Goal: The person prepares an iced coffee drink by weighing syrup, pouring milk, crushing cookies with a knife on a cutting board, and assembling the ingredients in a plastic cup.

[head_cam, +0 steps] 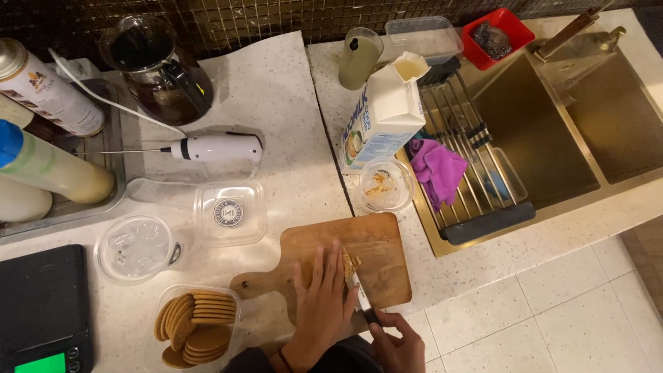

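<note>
Head view, looking down on a speckled white counter (pixel 276 90); a wooden cutting board (pixel 376 249) is lying near the front edge, its handle pointing left; the left hand (pixel 321 300) is pressing flat on the board, fingers (pixel 319 266) extended and close together, covering a stack of biscuits (pixel 350 262) of which only a brown edge is showing at the fingertips; the right hand (pixel 399 342) is closing around the dark handle of a knife (pixel 358 293), its pale blade running up along the left hand's side toward the biscuits; the blade is touching or just beside them, cannot tell which.

Left of the board, a clear plastic tub of round biscuits (pixel 197 324) is sitting open, biscuits stacked on edge and flat; above it a clear square lid (pixel 229 213) and a plastic cup of ice (pixel 135 247) are standing side by side; a black scale (pixel 41 304) is occupying the lower left corner, its screen glowing green.

Farther back, a white hand frother (pixel 214 147) is lying on its side; a glass carafe of dark liquid (pixel 159 65) is standing behind it; an open milk carton (pixel 383 114) is standing beside a small glass bowl (pixel 387 185); a purple cloth (pixel 438 169) is draping over the rack at the brass-coloured sink (pixel 552 131).
</note>
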